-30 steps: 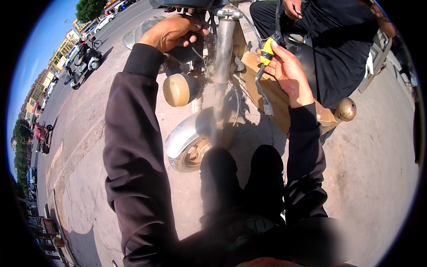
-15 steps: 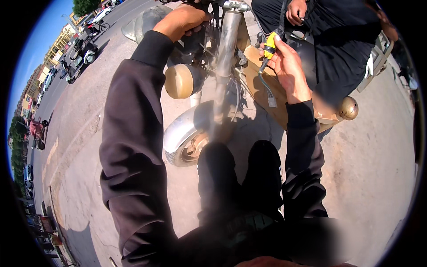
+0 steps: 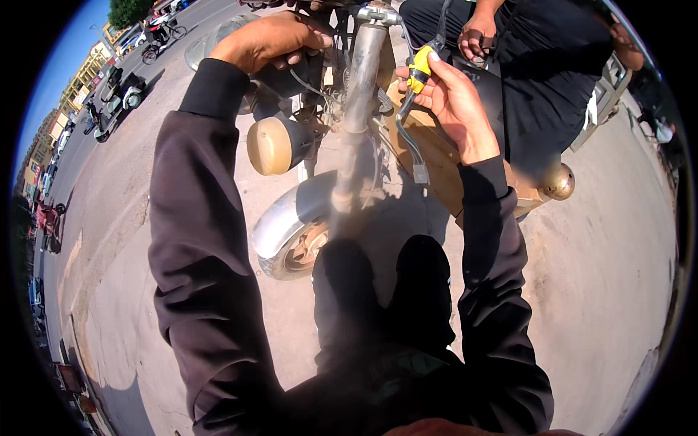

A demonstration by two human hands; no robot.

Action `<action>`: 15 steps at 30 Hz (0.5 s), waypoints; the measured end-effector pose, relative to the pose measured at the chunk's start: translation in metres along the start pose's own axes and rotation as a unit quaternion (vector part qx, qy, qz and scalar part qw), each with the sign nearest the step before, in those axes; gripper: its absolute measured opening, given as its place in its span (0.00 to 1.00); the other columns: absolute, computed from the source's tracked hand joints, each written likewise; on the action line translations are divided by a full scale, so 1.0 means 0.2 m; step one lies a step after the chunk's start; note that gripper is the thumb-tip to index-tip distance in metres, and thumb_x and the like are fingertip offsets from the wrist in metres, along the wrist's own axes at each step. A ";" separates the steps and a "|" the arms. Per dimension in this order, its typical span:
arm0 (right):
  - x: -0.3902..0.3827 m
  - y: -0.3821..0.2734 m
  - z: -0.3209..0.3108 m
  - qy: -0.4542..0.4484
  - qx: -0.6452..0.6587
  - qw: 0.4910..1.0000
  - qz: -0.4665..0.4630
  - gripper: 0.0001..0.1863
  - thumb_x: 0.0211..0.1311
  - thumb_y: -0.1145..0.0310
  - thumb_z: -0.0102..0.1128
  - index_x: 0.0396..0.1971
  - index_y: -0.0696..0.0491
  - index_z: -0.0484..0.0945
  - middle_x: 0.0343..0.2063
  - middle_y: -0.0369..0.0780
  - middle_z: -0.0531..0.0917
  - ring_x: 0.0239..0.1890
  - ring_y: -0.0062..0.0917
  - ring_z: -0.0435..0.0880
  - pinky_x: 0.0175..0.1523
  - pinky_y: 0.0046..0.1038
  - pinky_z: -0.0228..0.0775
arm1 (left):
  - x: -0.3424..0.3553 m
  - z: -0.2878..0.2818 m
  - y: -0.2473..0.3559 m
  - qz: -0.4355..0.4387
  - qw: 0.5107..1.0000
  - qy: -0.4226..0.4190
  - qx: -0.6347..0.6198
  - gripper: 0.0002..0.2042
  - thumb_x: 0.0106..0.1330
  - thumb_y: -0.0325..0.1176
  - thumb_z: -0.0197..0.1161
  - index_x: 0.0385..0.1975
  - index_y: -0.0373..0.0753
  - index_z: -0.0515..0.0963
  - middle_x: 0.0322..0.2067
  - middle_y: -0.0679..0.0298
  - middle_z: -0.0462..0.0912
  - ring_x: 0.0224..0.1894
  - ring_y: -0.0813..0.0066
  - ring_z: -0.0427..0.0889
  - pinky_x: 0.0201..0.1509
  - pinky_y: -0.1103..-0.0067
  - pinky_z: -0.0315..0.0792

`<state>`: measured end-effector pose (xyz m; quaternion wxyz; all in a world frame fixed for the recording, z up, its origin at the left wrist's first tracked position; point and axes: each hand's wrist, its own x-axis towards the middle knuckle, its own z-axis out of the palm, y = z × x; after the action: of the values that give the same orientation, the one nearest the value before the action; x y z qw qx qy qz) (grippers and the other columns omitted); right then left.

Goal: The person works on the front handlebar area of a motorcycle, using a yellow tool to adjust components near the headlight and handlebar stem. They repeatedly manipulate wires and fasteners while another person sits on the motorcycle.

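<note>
My right hand (image 3: 462, 109) is closed around a yellow-and-black cylindrical part (image 3: 419, 69), thumb on top. A black cable runs into its upper end. From its lower end hang thin wires (image 3: 409, 138) with a pale plug (image 3: 420, 173) at the tip. My left hand (image 3: 273, 42) reaches to the front of a three-wheeled vehicle, beside its silver fork tube (image 3: 366, 76). Those fingers are curled among dark wiring; what they pinch is hidden. Just below them a grey wire (image 3: 307, 83) loops toward the fork.
A round tan lamp (image 3: 269, 147) sits left of the fork, above the front wheel's silver mudguard (image 3: 291, 214). At the right sits a person in dark clothes (image 3: 545, 80), one hand (image 3: 478, 35) near the cable. A brass-coloured ball (image 3: 558, 182) juts out. Parked scooters (image 3: 120, 98) stand far left.
The whole view has shifted, so the vehicle sits further left and lower. My left hand has drawn back slightly, showing the grey wire. My right hand keeps its hold on the yellow-and-black part.
</note>
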<state>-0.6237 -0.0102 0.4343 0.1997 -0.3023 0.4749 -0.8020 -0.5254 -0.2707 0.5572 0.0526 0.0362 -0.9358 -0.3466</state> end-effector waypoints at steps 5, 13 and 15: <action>0.03 0.03 -0.01 -0.006 0.013 1.000 -0.005 0.20 0.77 0.57 0.47 0.54 0.58 0.73 0.48 0.49 0.84 0.44 0.30 0.87 0.44 0.25 0.80 | 0.00 0.02 -0.03 -0.006 1.000 0.012 0.006 0.12 0.68 0.39 0.64 0.41 0.36 0.80 0.21 0.74 0.72 0.14 0.89 0.62 0.14 0.85 0.54; 0.01 0.03 -0.05 -0.043 0.121 0.992 0.009 0.20 0.76 0.55 0.47 0.50 0.56 0.75 0.40 0.44 0.86 0.41 0.29 0.87 0.39 0.26 0.80 | 0.00 0.02 0.00 -0.022 1.000 0.001 0.018 0.11 0.68 0.39 0.64 0.37 0.37 0.79 0.20 0.74 0.70 0.15 0.88 0.64 0.16 0.85 0.56; 0.02 0.02 -0.05 -0.028 0.111 0.993 0.008 0.20 0.76 0.54 0.47 0.51 0.56 0.75 0.40 0.45 0.86 0.41 0.29 0.87 0.37 0.25 0.79 | 0.00 0.02 -0.01 -0.029 1.000 0.011 0.005 0.11 0.68 0.39 0.64 0.35 0.37 0.78 0.20 0.74 0.71 0.15 0.88 0.64 0.16 0.85 0.56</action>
<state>-0.6336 -0.0094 0.4278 0.2518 -0.2968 0.3798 -0.8392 -0.5261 -0.2702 0.5530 0.0523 0.0674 -0.9356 -0.3427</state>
